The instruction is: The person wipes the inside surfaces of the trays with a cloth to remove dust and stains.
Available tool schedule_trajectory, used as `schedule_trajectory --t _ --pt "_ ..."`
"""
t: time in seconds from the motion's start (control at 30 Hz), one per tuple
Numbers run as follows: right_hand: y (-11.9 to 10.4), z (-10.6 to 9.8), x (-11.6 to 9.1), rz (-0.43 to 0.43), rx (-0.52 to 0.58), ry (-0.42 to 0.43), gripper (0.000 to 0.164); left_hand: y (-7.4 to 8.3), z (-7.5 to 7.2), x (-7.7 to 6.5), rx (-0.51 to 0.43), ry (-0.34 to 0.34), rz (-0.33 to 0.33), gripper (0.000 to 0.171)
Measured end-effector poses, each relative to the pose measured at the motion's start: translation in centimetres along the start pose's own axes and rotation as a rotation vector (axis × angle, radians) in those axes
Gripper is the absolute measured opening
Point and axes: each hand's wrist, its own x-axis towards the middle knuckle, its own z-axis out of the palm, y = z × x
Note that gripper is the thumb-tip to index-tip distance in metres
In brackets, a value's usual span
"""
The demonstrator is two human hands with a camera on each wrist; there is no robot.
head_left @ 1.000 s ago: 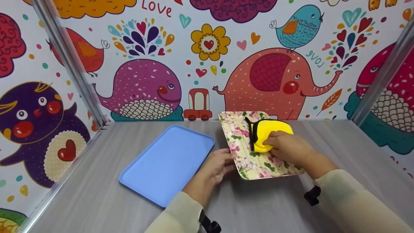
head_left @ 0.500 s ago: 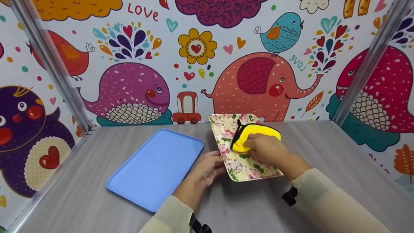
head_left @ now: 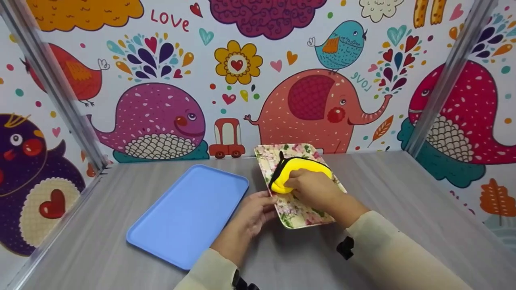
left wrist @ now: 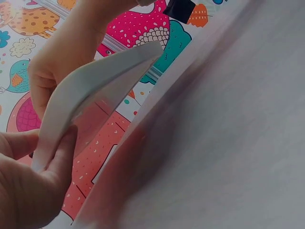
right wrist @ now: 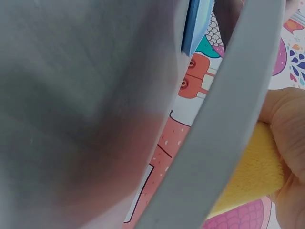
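Observation:
A flower-patterned tray (head_left: 290, 209) is held up off the table, tilted. My left hand (head_left: 254, 211) grips its left edge; in the left wrist view the thumb lies along one side of the pale rim (left wrist: 90, 76), fingers on the other. Bunched in my right hand (head_left: 318, 191) is a yellow cloth with black trim (head_left: 302, 165), lying against the patterned face by the left edge. The right wrist view shows the fluffy cloth (right wrist: 252, 176) behind the tray's pale side (right wrist: 214, 119), pinched by the fingers.
A blue rectangular tray (head_left: 189, 215) lies flat on the grey table (head_left: 290, 266), left of the floral one. Cartoon-printed walls (head_left: 242, 24) enclose the back and sides, with metal posts (head_left: 60, 92) at the corners.
The right hand has slid the yellow cloth leftward across the floral tray, toward the left hand. The left hand keeps its grip. The head view has turned slightly right.

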Motion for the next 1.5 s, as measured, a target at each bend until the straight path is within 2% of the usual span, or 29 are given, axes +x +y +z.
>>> schedule_trajectory --t 0.13,0.37,0.5,0.67,0.9,1.23,1.5 --pt "-0.1 0.1 -0.2 0.001 -0.017 0.023 0.029 -0.1 0.5 0.1 -0.002 -0.002 -0.005 0.037" --pt "-0.4 0.7 0.0 -0.173 -0.033 0.1 0.027 -0.3 0.1 -0.1 0.001 0.034 -0.001 0.037" --pt "-0.7 0.9 0.4 -0.221 -0.032 0.107 0.029 -0.2 -0.3 0.0 0.001 0.057 -0.022 0.04" --pt "-0.3 0.9 0.2 -0.246 -0.047 0.1 0.033 -0.3 -0.2 0.0 -0.009 0.063 -0.013 0.037" --pt "0.8 0.7 0.4 -0.218 -0.061 0.038 0.036 -0.5 0.0 -0.1 -0.027 0.067 0.01 0.033" --pt "2.5 0.6 1.3 -0.242 -0.092 0.075 0.033 0.2 -0.7 -0.3 -0.021 0.054 0.023 0.033" --pt "4.5 0.5 0.8 -0.126 -0.101 0.013 0.033 -0.2 -0.3 -0.2 -0.033 0.045 0.013 0.035"
